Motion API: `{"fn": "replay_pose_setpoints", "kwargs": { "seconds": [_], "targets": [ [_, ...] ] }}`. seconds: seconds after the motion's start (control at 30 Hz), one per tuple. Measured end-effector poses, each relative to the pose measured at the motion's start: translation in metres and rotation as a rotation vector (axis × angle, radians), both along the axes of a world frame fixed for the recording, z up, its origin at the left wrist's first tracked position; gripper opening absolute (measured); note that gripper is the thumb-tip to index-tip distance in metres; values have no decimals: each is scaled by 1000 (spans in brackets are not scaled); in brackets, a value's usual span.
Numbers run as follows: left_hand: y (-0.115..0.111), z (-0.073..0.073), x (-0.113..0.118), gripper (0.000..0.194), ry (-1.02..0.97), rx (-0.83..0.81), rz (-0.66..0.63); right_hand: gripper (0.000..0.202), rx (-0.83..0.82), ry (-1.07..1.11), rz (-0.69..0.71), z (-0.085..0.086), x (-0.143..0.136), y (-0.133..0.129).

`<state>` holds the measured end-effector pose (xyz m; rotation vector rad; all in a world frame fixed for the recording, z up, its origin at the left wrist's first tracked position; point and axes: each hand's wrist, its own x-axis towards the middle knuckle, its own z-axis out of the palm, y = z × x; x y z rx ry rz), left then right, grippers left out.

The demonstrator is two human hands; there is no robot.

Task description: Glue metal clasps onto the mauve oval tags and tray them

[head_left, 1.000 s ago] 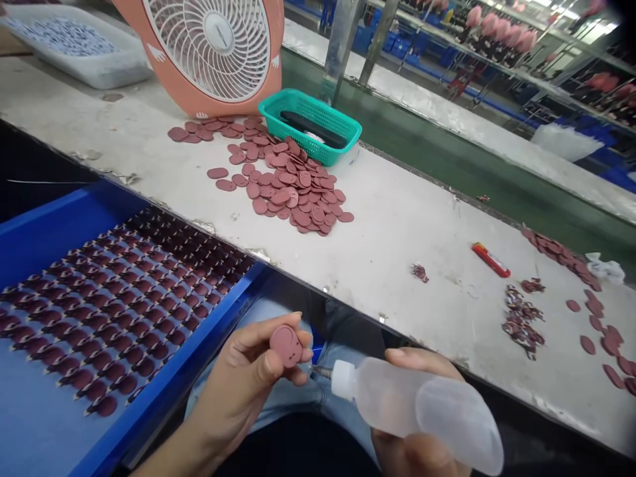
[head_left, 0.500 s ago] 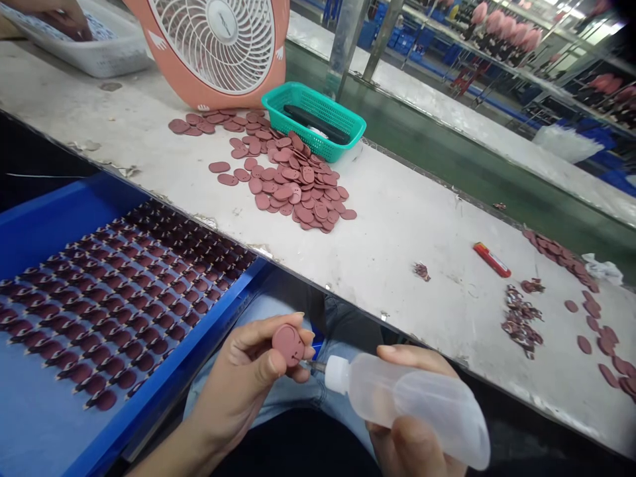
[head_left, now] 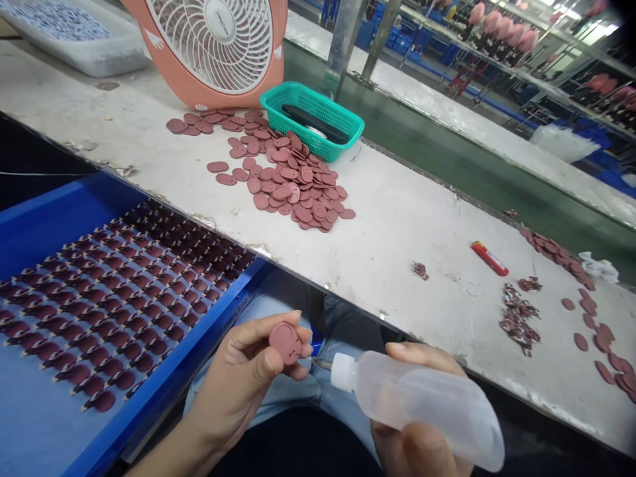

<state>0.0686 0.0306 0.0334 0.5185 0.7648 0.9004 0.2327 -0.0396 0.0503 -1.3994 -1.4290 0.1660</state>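
Note:
Between the thumb and fingers of my left hand (head_left: 243, 371) is a reddish-brown oval piece (head_left: 285, 343) with small holes or marks on it, its flat face turned up. My right hand (head_left: 422, 411) is wrapped around a translucent squeeze bottle (head_left: 427, 404), tilted with its white cap (head_left: 343, 372) toward the left. The bottle's thin nozzle tip (head_left: 320, 362) points at the oval piece, with a small gap from its edge. Some fingers of my right hand are hidden behind the bottle.
On the table (head_left: 397, 218) lie a heap of oval pieces (head_left: 293, 179), a red lighter-like object (head_left: 489, 258) and small brown bits (head_left: 519, 318). A green basket (head_left: 342, 126) and fan (head_left: 218, 46) stand behind. A blue tray (head_left: 238, 278) with rows of parts is at the left.
The bottle in my right hand has drawn back slightly to the right, away from the oval piece. Another person's hand has left the white tub at the upper left.

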Motion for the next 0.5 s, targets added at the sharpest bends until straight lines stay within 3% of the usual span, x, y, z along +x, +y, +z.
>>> {"fn": "replay_pose_setpoints", "kwargs": {
  "seconds": [0.1, 0.27, 0.5],
  "targets": [
    [0, 1, 1, 32, -15, 14, -1, 34, 59, 216, 6, 9, -1, 10],
    [-2, 8, 3, 34, 25, -36, 60, 35, 11, 232, 24, 8, 3, 7],
    [-2, 6, 3, 32, 0, -21, 23, 35, 43, 298, 30, 2, 1, 3]
  ]
}}
